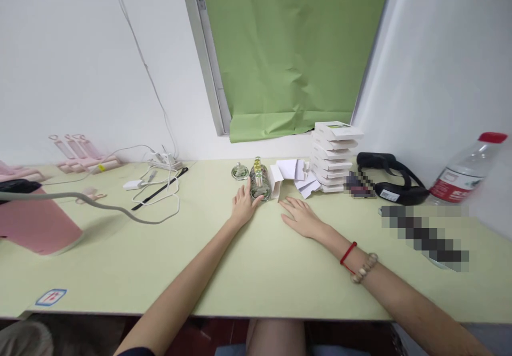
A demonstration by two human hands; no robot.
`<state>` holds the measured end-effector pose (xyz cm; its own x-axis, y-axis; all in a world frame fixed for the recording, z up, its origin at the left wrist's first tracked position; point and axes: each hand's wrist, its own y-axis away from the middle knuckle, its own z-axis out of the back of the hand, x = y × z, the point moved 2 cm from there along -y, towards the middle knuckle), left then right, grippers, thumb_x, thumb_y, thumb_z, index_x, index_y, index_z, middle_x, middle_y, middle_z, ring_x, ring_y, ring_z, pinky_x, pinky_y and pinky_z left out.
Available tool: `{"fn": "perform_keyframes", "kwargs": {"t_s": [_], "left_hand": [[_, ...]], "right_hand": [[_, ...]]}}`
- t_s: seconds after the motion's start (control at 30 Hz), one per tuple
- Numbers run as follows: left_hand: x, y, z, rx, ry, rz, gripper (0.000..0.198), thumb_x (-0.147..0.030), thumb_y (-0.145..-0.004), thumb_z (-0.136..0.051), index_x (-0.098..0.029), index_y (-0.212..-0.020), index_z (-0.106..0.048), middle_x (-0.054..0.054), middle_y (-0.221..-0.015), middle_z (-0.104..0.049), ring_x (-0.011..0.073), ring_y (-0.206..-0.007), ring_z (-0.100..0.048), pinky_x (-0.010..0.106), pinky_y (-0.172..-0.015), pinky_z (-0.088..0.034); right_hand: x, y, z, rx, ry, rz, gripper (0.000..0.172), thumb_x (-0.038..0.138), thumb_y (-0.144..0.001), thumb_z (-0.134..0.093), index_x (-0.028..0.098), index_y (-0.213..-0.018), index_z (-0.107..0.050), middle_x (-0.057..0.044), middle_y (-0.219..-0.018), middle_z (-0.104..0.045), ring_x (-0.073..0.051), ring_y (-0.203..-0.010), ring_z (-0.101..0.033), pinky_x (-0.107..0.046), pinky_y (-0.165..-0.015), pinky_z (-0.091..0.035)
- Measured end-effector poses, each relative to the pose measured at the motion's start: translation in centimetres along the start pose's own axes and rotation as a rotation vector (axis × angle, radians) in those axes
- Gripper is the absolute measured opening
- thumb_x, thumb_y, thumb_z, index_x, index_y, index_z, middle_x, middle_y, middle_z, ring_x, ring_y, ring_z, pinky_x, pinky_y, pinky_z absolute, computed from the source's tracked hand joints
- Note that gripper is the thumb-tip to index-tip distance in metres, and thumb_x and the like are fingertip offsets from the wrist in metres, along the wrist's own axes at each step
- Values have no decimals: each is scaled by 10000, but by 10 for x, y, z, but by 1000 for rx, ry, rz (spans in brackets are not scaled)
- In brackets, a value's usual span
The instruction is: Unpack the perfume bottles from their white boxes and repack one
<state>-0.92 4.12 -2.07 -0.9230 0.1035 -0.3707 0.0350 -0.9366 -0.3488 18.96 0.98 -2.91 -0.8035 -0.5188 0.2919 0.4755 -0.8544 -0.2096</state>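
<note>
My left hand (243, 207) rests on the table with its fingers stretched out and its thumb apart. Its fingertips are at the near left side of a group of small clear glass containers (261, 192) with green and gold tones, which stand close together. A similar single glass container (240, 172) with a knob on top stands just left of the group. My right hand (302, 218) lies with fingers spread on the tabletop, holding nothing. Just beyond its fingertips is a small white carton (276, 181), upright beside the glass group. Folded white card pieces (307, 184) lie right of the carton.
Several flat white boxes (331, 159) form a stack at the back. To the right are a black headset-like strap device (400, 188) and a red-capped bottle (460, 177). Leftward are a pink bin (40, 223), white cables (172, 185) and pink objects (86, 156).
</note>
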Motion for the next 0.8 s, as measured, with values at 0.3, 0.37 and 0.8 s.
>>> {"fn": "perform_keyframes", "kwargs": {"t_s": [0.3,0.37,0.8], "left_hand": [[14,-1,0,163,-20,-16,694,-498,-814,-342,-148,-1373,-126,159,-1350,-344,265,-1271,-254,394,-1009,-170],[15,0,1,214,-32,-6,699,-506,-809,-335,-132,-1368,-144,160,-1392,-272,273,-1302,-187,403,-1024,-136],[49,-28,16,45,149,66,481,-177,-732,-350,-160,-1202,-450,65,-1303,-440,170,-1216,-374,300,-1017,-261]], "right_hand": [[2,0,-1,7,-21,-14,516,408,-854,-316,181,-1315,-362,-118,-1355,-349,-222,-1251,-281,-361,-1016,-199],[3,0,-1,9,-27,-20,513,406,-852,-321,184,-1312,-368,-116,-1354,-352,-224,-1247,-285,-368,-1014,-202],[5,-1,-4,-59,-85,2,500,393,-837,-347,177,-1284,-402,-120,-1335,-374,-216,-1236,-293,-366,-1009,-200]]}}
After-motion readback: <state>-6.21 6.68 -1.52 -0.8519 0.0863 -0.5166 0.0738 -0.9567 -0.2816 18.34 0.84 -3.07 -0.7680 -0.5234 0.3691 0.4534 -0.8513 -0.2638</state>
